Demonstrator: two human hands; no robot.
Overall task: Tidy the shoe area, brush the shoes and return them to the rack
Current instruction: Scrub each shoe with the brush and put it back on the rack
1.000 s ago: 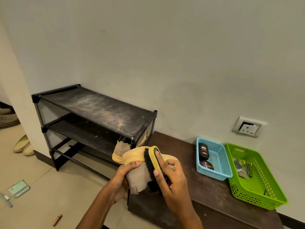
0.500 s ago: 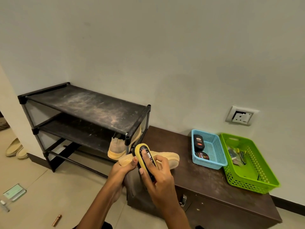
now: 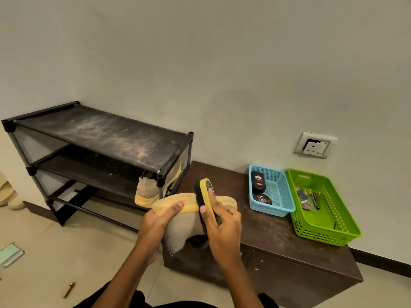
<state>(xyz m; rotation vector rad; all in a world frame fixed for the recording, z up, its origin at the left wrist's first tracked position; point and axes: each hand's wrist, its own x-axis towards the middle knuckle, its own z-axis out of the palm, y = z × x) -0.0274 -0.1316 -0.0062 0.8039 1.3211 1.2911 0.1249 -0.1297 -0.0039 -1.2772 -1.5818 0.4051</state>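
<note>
**Over the brown tabletop, a shoe meets the brush**

Over the near corner of the brown tabletop point(image 3: 266, 230), two hands hold a shoe point(image 3: 178, 227) up in the air. The left hand point(image 3: 155, 221) grips the shoe by its yellow sole, with the thumb on top. The shoe is tan and lies on its side, sole up. The right hand point(image 3: 224, 227) is curled round a yellow brush point(image 3: 205, 190), with one finger lying along its back. The black hairs of the brush press on the shoe near the sole.

To the left stands a black rack point(image 3: 100, 134). Its top shelf looks dusty. A second shoe point(image 3: 146, 190) of the same kind sits at the right end of the lower shelf, leaning.

On the tabletop, to the right, a blue basket point(image 3: 271, 211) holds a black bottle point(image 3: 256, 182) and a round tin point(image 3: 263, 199). A green basket point(image 3: 322, 230) sits just beside it, with small tools inside. A socket point(image 3: 314, 145) is on the wall above them.

On the floor lies a small brown tube point(image 3: 68, 289).
</note>
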